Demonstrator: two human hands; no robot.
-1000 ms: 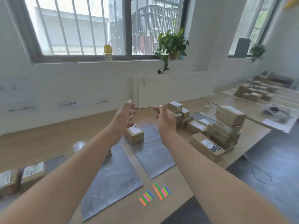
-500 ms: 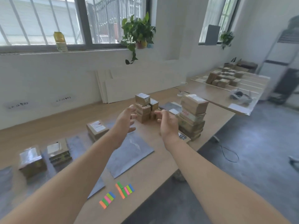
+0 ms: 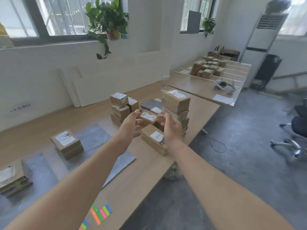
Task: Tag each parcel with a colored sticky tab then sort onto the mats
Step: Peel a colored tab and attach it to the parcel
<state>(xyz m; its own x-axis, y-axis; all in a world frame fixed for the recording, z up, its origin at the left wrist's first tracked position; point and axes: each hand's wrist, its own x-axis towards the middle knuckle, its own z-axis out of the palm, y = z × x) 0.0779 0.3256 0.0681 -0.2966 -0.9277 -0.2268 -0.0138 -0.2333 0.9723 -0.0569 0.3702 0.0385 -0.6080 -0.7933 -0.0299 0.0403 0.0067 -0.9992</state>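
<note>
Sticky tabs: thin paper strips, orange, green, pink, blue, fanned flat at the near edge of the wooden table.
Mats: grey, matte, rectangular, lying flat; one bears a taped cardboard parcel with a white label.
Long parcel: brown carton, low and oblong, just beside the right wrist.
Left hand, right hand: both open, fingers loosely curled and apart, flanking a small labelled parcel; contact apparently not made, though blur obscures it.
Parcel stacks: square cartons behind.
</note>
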